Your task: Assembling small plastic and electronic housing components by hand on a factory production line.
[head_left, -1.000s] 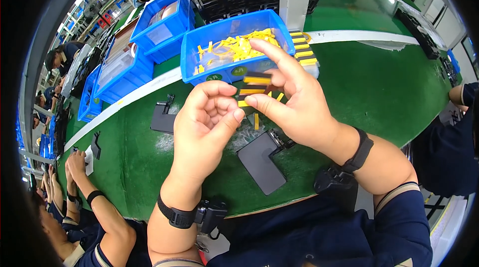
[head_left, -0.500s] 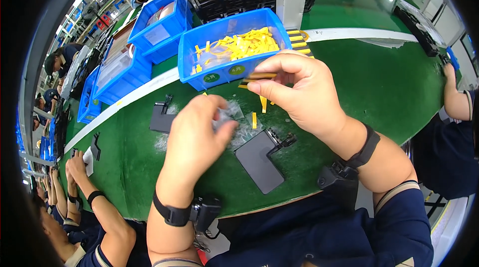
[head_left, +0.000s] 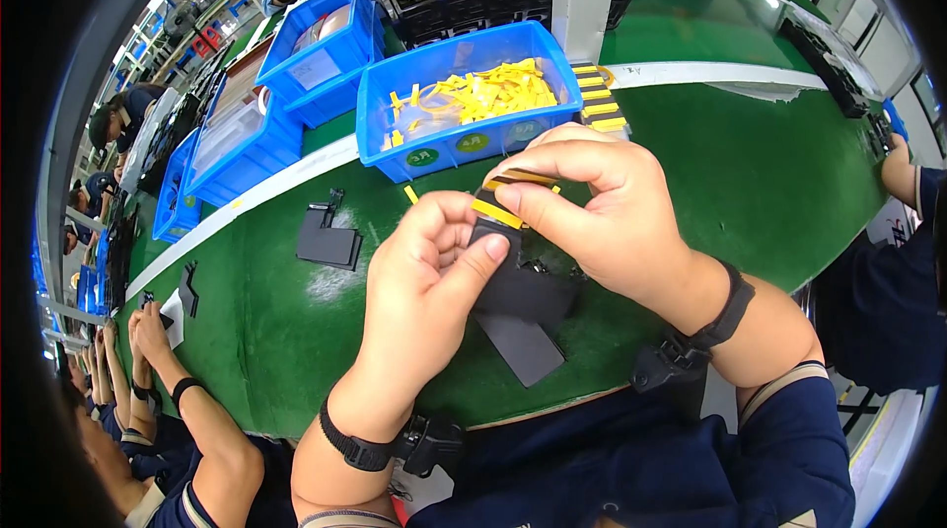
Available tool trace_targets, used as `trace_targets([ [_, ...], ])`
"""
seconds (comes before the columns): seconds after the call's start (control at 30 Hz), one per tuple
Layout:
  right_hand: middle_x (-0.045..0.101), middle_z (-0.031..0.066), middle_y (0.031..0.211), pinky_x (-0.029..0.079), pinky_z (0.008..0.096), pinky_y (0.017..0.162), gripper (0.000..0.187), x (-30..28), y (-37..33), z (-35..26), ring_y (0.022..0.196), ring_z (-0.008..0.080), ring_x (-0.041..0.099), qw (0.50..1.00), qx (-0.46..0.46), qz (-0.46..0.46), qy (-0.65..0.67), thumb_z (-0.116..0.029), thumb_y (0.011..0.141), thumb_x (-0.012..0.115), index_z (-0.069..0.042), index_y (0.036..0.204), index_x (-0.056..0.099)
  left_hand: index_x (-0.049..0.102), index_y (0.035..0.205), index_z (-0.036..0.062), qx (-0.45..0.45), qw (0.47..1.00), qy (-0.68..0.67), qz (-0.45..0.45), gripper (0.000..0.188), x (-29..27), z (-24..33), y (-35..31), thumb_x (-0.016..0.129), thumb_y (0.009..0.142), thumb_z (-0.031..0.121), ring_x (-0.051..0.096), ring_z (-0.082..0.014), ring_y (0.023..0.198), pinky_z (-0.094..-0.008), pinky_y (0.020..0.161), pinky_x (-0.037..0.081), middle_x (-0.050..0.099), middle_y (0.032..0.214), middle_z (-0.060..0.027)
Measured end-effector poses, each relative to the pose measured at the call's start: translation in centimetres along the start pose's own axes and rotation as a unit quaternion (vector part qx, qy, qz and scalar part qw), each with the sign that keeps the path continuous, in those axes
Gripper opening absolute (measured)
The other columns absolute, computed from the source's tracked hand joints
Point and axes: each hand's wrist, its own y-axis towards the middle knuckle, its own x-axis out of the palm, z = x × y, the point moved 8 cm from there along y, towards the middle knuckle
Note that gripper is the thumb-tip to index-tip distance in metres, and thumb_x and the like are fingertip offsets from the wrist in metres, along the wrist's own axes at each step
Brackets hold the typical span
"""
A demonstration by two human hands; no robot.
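My left hand point(head_left: 419, 281) is closed, its thumb and fingers pinching a dark grey flat piece point(head_left: 533, 293). A yellow strip point(head_left: 499, 214) lies across the top end of this piece, by my left fingertips. Right beside it, my right hand point(head_left: 602, 197) pinches a black-and-yellow striped strip point(head_left: 523, 177) between thumb and fingers. Under the held piece, another dark grey flat part point(head_left: 523, 348) rests on the green table, partly covered. More dark grey parts point(head_left: 328, 237) lie left of my left hand.
A blue bin point(head_left: 469, 148) of yellow strips point(head_left: 493, 92) stands beyond my hands, with a striped sheet point(head_left: 600, 104) at its right. Other blue bins point(head_left: 242, 148) stand to the left. A co-worker's hands point(head_left: 150, 331) work at far left; another person's arm point(head_left: 900, 178) is at right.
My left hand has moved right, up to my right hand, and now grips a dark grey piece. The striped strip in my right hand is now beside that piece.
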Motion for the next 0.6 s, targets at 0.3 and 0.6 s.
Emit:
trace_targets([
  [0.3, 0.060, 0.0083, 0.064, 0.045, 0.0324, 0.063, 0.007, 0.1, 0.1, -1.1, 0.063, 0.0220, 0.057, 0.993, -0.104, 0.002, -0.061, -0.005, 0.070, 0.065, -0.004, 0.076, 0.068, 0.049, 0.105, -0.0010, 0.016, 0.998, -0.060, -0.005, 0.018, 0.0, 0.2, 0.1, 0.056, 0.088, 0.003, 0.060, -0.0073, 0.078, -0.0201, 0.070, 0.047, 0.067, 0.084, -0.0076],
  [0.6, 0.060, 0.0064, 0.070, 0.045, 0.0324, 0.064, 0.014, 0.4, -0.4, -2.6, 0.070, 0.0226, 0.057, 0.963, -0.223, 0.002, -0.152, -0.001, 0.063, 0.067, -0.005, 0.077, 0.066, 0.050, 0.103, -0.0008, 0.026, 0.998, -0.064, 0.012, 0.018, -0.2, 0.3, 0.1, 0.058, 0.087, 0.003, 0.058, -0.0054, 0.078, -0.0192, 0.068, 0.046, 0.067, 0.085, -0.0062],
])
